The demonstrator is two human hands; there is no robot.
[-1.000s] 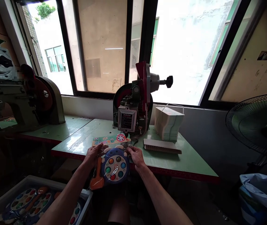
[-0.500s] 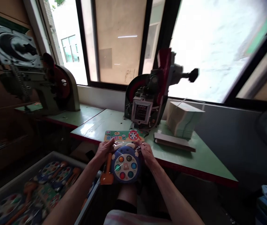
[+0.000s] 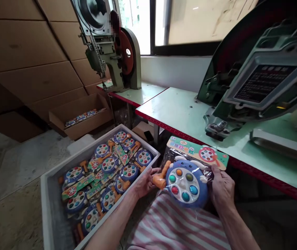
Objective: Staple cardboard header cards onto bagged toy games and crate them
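Over my striped lap [image 3: 179,229] hangs the bagged blue toy [image 3: 187,185], my right hand [image 3: 223,189] pinching it just below the card [image 3: 186,146]. My left hand [image 3: 145,183] is half-open by the orange hammer [image 3: 161,178], contact unclear; beyond, a crate [image 3: 45,208] of similar toys [image 3: 109,164], then the green table [image 3: 169,100].

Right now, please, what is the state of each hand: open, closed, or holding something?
Left hand: fingers loosely curled beside the orange hammer; whether it grips cannot be told.
Right hand: closed, holding the bagged toy by its right side.
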